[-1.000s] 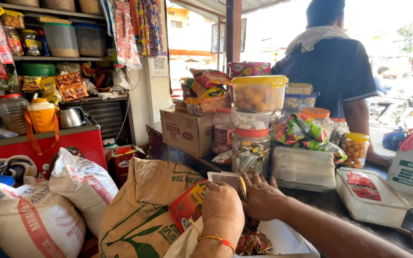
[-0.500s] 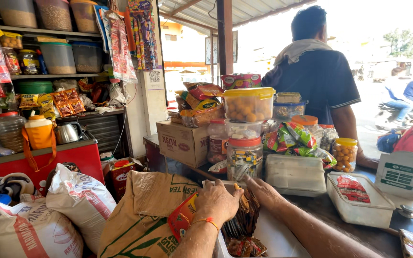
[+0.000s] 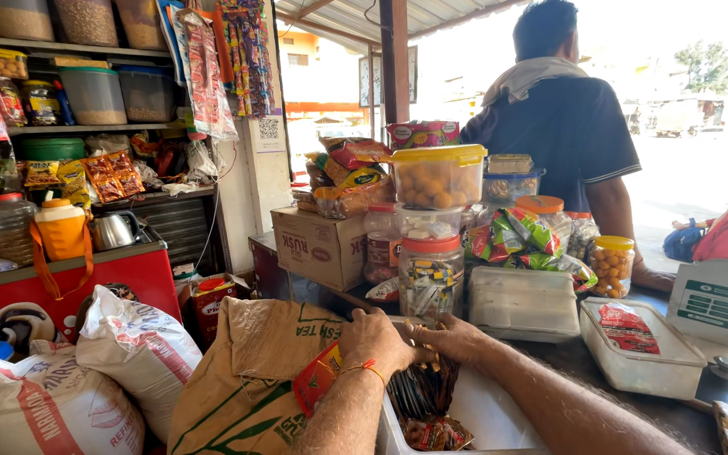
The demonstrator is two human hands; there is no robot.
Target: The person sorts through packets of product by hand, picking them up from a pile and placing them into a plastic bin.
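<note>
white tub [image 3: 499, 417]: nearest, on tabltop edge, holds dark glossy sachet strips [image 3: 421, 389] hanging in a bunch, more red-brown packets at its floor | left hand [image 3: 374, 339]: grip curled over the strips' top; right hand [image 3: 457, 337]: fingers pinching the same bunch | beyond: clear jar with red lid [image 3: 430, 274]; yellow-lidded box [image 3: 438, 175]; a person's dark shirt [image 3: 562, 135]

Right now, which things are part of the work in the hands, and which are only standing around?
In the work:
left hand
right hand
bundle of dark sachets
white tub
red packet

Standing around:
candy jar
yellow-lidded snack box
brown sack
cardboard box
</note>
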